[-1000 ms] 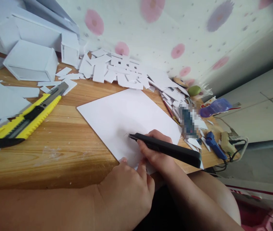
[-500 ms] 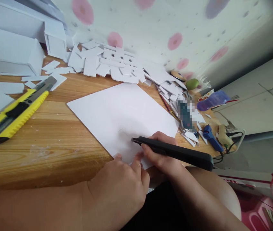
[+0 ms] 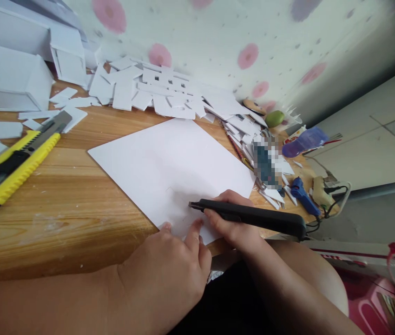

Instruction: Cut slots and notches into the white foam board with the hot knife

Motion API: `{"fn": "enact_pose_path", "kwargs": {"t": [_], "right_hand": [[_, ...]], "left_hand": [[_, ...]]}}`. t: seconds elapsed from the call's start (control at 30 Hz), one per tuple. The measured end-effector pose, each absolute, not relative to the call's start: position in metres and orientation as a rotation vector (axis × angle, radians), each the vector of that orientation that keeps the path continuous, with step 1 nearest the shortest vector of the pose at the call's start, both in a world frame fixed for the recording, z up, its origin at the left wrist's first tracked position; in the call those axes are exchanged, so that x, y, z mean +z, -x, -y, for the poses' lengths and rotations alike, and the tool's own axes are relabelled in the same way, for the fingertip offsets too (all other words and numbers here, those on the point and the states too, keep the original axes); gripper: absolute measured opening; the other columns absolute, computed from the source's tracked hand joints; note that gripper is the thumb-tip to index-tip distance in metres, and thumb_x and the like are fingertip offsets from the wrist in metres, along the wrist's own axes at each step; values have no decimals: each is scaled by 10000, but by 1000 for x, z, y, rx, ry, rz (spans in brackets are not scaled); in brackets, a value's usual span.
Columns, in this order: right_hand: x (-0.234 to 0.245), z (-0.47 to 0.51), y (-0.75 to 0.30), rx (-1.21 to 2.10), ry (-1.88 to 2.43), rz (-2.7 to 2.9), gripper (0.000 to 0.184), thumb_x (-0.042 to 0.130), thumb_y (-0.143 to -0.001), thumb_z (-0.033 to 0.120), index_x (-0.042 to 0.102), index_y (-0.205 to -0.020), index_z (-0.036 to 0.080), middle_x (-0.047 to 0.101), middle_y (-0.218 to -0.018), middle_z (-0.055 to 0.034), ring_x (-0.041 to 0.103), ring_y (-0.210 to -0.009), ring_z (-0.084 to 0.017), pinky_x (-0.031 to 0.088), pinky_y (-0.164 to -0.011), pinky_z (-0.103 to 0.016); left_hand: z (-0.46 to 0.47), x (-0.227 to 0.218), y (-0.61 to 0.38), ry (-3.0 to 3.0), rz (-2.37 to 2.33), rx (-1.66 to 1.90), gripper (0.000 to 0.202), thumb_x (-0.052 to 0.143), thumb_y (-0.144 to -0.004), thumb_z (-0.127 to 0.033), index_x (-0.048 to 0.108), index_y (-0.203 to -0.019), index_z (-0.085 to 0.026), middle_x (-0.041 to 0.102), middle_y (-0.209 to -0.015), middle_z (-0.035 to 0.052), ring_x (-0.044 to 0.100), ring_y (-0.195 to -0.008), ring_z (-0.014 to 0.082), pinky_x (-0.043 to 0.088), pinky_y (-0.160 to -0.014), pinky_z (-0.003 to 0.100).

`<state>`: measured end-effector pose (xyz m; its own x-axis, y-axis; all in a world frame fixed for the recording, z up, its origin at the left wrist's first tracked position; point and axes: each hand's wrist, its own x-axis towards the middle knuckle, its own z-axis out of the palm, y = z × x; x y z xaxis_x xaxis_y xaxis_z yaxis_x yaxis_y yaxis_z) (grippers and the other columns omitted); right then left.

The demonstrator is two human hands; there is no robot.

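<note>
Here, black tool (image 3: 253,217) between right fingers (image 3: 215,218).

L hand (image 3: 162,274), R hand (image 3: 234,228), forearms bare; nails short; dark garment (image 3: 225,302) at lap.

Head camera looks down, seemingly close, onto table (image 3: 61,200).

L hand (image 3: 169,274) flat, R hand (image 3: 234,225) in closed grip
</note>
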<state>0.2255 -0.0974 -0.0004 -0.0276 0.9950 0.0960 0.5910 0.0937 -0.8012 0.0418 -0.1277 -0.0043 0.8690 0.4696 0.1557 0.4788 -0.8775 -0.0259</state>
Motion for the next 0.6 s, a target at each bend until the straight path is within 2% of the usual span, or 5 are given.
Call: {"fn": "enact_pose_path", "kwargs": {"t": [0.17, 0.3, 0.4, 0.5, 0.6], "right_hand": [[5, 97, -243, 631, 1471, 1405, 146, 760, -730, 331, 645, -708, 244, 655, -614, 9, 584, -539, -164, 479, -497, -286], [20, 101, -268, 600, 1280, 1119, 113, 713, -673, 237, 601, -668, 252, 544, -517, 40, 433, -410, -122, 373, -416, -272], [24, 113, -287, 495, 1312, 1008, 152, 705, -632, 197, 665, -770, 246, 602, -600, 20, 440, -414, -111, 336, -399, -252], [19, 127, -301, 368, 1411, 1025, 192, 682, -660, 214, 678, -849, 249, 616, -641, -6, 422, -397, -110, 306, -381, -254], [10, 133, -308, 348, 1431, 1064, 182, 650, -719, 239, 673, -899, 251, 618, -682, -20, 408, -397, -109, 315, -381, -269]], "left_hand": [[131, -15, -41, 2917, 776, -271, 298, 638, -842, -197, 736, -1108, -107, 667, -1252, 330, 709, -537, 260, 625, -649, 517], [132, -24, -39, 2899, 750, -334, 310, 632, -853, -229, 730, -1123, -113, 653, -1294, 322, 707, -601, 255, 613, -694, 524], [132, -18, -35, 2885, 718, -336, 332, 636, -821, -164, 731, -1133, -104, 687, -1247, 295, 704, -635, 256, 608, -681, 489], [132, -3, -31, 2970, 605, -361, 268, 607, -826, -103, 750, -1051, -128, 752, -1112, 210, 715, -757, 273, 592, -676, 413], [133, 12, -28, 3064, 515, -487, 244, 545, -892, -91, 752, -984, -181, 778, -979, 97, 689, -787, 239, 577, -775, 404]]}}
